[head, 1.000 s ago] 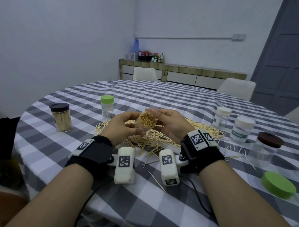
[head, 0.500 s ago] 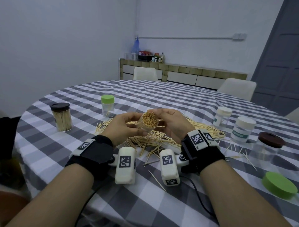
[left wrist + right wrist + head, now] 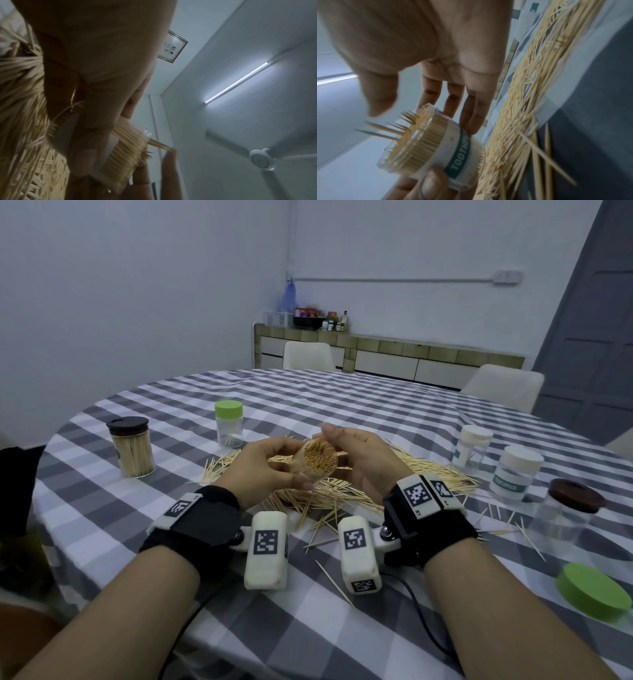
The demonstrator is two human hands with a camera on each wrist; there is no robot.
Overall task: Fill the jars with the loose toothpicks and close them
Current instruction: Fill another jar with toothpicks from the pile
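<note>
An open clear jar (image 3: 320, 462) packed with toothpicks is tipped with its mouth towards me above the pile of loose toothpicks (image 3: 346, 498). My left hand (image 3: 274, 467) grips it from the left, thumb on its labelled wall. My right hand (image 3: 356, 450) is beside it on the right with straight fingers. In the right wrist view those fingertips (image 3: 474, 127) touch the jar (image 3: 436, 146), a few picks stick out of the mouth, and the thumb hovers over them. The left wrist view shows the jar (image 3: 125, 152) behind my fingers.
A dark-lidded jar (image 3: 132, 448) full of picks and a green-lidded jar (image 3: 228, 424) stand at the left. Two white-lidded jars (image 3: 474, 445) (image 3: 517, 474) and a brown-lidded one (image 3: 568, 515) stand at the right. A loose green lid (image 3: 594, 592) lies near the right edge.
The jar stays in my left hand over the pile. My right hand's fingers have straightened and drawn from the jar's mouth to its side.
</note>
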